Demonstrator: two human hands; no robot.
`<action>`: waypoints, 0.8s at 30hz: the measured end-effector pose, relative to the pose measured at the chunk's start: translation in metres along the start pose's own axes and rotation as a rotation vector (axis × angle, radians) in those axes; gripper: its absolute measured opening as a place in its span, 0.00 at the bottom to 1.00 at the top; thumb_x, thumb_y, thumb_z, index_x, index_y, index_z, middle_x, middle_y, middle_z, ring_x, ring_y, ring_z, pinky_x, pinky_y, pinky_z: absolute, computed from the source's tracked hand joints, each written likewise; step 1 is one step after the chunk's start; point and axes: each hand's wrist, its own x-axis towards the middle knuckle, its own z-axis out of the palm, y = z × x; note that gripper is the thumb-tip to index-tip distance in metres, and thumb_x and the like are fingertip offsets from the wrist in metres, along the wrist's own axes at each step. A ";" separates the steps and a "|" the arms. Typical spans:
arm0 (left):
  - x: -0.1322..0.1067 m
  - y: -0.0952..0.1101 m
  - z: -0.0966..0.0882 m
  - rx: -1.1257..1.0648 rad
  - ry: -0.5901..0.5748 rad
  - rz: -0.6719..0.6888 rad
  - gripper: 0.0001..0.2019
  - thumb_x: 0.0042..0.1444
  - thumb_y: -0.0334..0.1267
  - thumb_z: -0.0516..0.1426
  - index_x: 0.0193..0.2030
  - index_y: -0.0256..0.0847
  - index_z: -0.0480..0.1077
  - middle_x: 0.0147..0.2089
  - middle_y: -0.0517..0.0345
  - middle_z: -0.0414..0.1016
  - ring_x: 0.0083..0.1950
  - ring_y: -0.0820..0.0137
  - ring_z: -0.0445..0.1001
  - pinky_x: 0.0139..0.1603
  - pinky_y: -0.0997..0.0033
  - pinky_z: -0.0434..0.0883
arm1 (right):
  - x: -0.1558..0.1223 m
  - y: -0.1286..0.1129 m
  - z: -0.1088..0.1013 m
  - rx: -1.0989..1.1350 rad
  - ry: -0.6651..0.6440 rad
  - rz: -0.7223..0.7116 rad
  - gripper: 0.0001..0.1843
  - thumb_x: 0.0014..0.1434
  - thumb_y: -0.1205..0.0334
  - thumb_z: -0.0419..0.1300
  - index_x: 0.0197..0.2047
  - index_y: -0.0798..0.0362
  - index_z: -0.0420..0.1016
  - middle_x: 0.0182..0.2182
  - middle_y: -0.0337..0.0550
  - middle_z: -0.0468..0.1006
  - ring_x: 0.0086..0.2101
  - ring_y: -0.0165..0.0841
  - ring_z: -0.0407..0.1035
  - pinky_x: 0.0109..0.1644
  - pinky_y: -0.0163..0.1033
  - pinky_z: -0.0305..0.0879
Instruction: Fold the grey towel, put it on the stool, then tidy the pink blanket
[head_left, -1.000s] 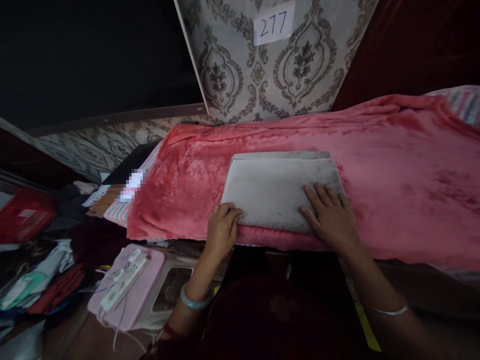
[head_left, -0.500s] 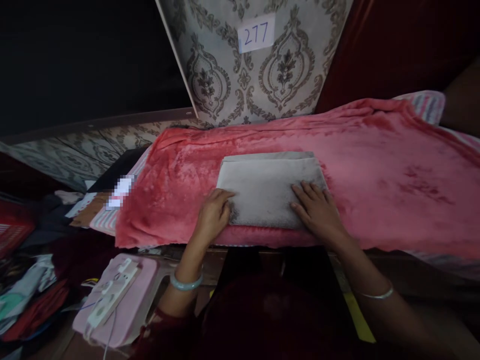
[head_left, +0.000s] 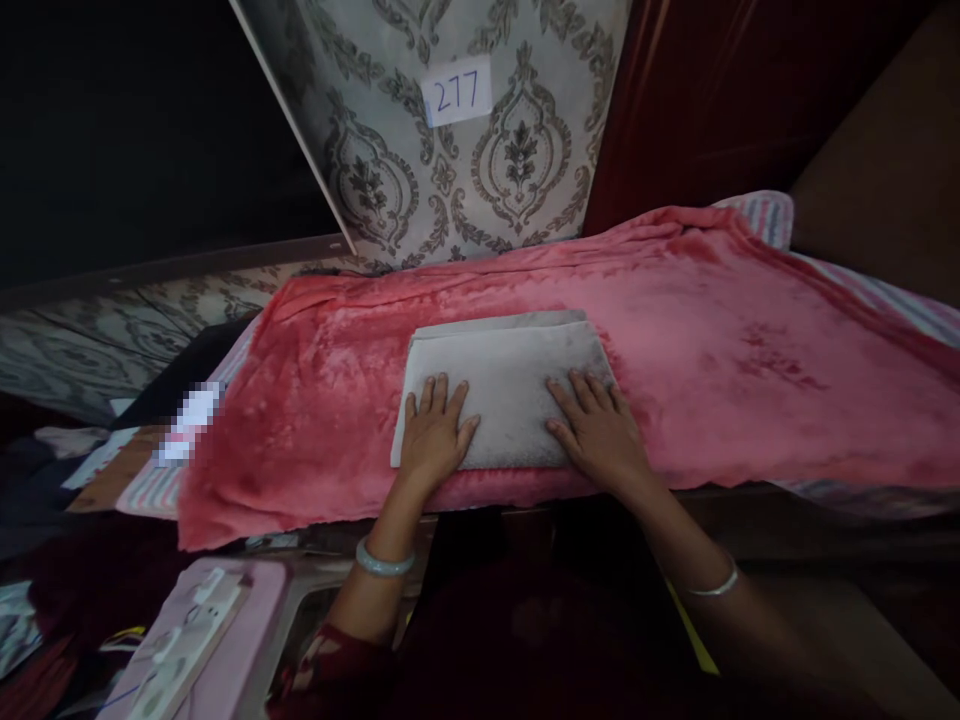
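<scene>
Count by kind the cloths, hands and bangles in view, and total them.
Folded grey cloth: 1
Pink blanket: 1
Hands flat on the grey cloth: 2, left hand, right hand
Bangles: 2, pale bangle, silver bangle
Total: 6

Folded cloth (head_left: 510, 385) under the fingers of left hand (head_left: 433, 432) and right hand (head_left: 600, 432): grey-white, matt, short rough nap. Blanket (head_left: 712, 330) around and beyond the fingertips: pink plush fleece, soft pile, faint sheen. Left bangle (head_left: 382, 562), behind the fingers at the wrist: pale green, smooth, glossy. Right bangle (head_left: 716, 585): thin, silvery, metallic shine. Label (head_left: 456, 92), far beyond the fingertips: white matt paper.
</scene>
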 end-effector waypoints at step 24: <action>0.131 0.004 0.009 -0.022 -0.095 0.116 0.32 0.70 0.52 0.43 0.75 0.39 0.51 0.77 0.45 0.48 0.78 0.60 0.46 0.76 0.46 0.43 | 0.141 0.002 0.014 0.102 -0.077 0.127 0.32 0.73 0.48 0.45 0.73 0.54 0.57 0.72 0.55 0.53 0.69 0.48 0.48 0.71 0.58 0.40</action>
